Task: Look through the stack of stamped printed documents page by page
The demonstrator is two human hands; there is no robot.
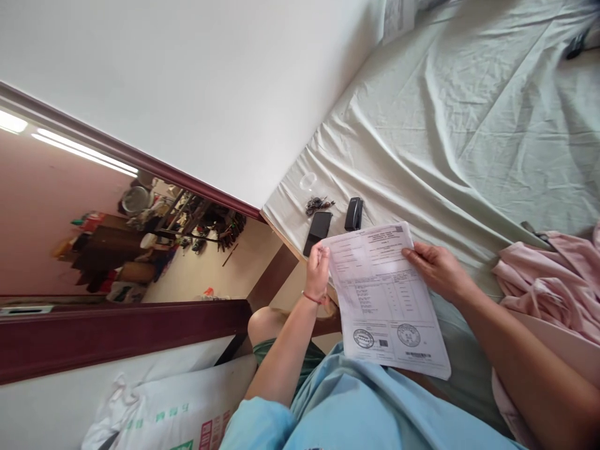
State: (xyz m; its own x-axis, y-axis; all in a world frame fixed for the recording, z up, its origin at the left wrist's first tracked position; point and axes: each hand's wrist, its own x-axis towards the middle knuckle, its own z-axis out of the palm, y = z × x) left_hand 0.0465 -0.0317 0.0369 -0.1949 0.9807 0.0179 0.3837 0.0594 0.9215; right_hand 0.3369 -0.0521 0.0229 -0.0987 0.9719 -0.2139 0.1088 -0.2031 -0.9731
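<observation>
A printed paper document with two round stamps and a small barcode is held up in front of my body. My left hand, with a red string on its wrist, pinches the paper's upper left edge. On the opposite edge, near the top, my right hand grips it between thumb and fingers. Just beyond the sheet, a black stapler and a dark smartphone lie on the pale bed sheet. Whether the document has more than one sheet, I cannot tell.
A small clear round lid and a tangled dark cord lie by the wall. Pink cloth is bunched at right on the bed. A white printed sack stands at lower left, near a doorway with a maroon frame.
</observation>
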